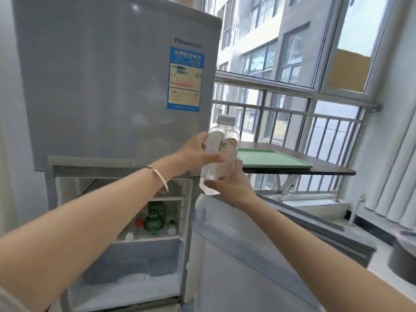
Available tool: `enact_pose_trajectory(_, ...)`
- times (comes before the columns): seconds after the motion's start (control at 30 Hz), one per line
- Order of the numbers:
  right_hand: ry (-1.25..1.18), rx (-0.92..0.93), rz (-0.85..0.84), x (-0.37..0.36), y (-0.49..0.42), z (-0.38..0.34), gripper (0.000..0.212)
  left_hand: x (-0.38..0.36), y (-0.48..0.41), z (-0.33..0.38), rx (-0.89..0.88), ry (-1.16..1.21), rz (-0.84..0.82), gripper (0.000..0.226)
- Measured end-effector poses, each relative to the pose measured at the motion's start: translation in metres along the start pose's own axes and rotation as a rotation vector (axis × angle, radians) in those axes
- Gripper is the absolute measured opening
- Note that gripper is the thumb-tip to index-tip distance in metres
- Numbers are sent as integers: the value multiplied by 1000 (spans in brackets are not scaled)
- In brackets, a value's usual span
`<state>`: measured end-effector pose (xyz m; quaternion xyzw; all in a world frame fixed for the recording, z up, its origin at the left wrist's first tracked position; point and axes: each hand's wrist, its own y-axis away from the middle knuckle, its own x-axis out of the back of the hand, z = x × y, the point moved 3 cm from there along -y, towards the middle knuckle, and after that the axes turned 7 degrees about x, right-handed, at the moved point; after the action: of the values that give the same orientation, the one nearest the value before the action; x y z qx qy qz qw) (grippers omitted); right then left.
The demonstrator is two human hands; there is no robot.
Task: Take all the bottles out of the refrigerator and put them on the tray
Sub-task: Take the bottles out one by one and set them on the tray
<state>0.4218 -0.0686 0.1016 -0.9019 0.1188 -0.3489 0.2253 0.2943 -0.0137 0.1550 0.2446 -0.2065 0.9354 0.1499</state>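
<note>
Both hands hold one clear bottle (221, 154) with a pale cap and a yellow-green label, upright in the air just right of the grey refrigerator (108, 86). My left hand (198, 154) grips its upper side; my right hand (229, 183) wraps its lower part. Behind the bottle, a green tray (274, 161) lies bare on a dark shelf. The refrigerator's lower compartment is open: a green bottle (154, 218) stands on the inner shelf among several small bottles with red and white caps (139, 222).
The open lower door (243, 255) swings out below my right arm. The dark wall-mounted shelf (326, 170) sits in front of a metal window railing (292, 104). A grey bin (403, 255) stands on the floor at the right.
</note>
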Motion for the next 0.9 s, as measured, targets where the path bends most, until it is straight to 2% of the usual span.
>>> enact_pose_trajectory(0.03, 13, -9, 74, 9, -7, 2, 78, -4, -9, 7, -10, 27, 22, 69)
enact_pose_trajectory(0.1, 48, -16, 176, 25, -30, 9, 77, -14, -33, 24, -40, 94, 79, 74)
enact_pose_trajectory(0.17, 73, -47, 236, 39, -53, 17, 83, -25, -55, 32, -31, 176, 151, 70)
enact_pose_trajectory(0.27, 100, -93, 286, 55, -98, 34, 85, -47, -93, 31, 89, 208, 219, 63)
enact_pose_trajectory(0.33, 153, -105, 264, 56, -132, 49, 89, -64, -119, 24, 168, 220, 177, 58)
enact_pose_trajectory(0.43, 221, -120, 211, 49, -180, 81, 92, -83, -159, 10, 180, 275, 109, 61)
enact_pose_trajectory(0.63, 173, -186, 130, 17, -237, 111, 85, -83, -219, -35, 290, 333, 189, 69)
enact_pose_trajectory(0.77, 188, -198, 89, -7, -260, 115, 85, -80, -237, -59, 320, 320, 230, 72)
enact_pose_trajectory(0.9, 222, -184, 69, -16, -268, 119, 73, -82, -245, -69, 299, 341, 224, 79)
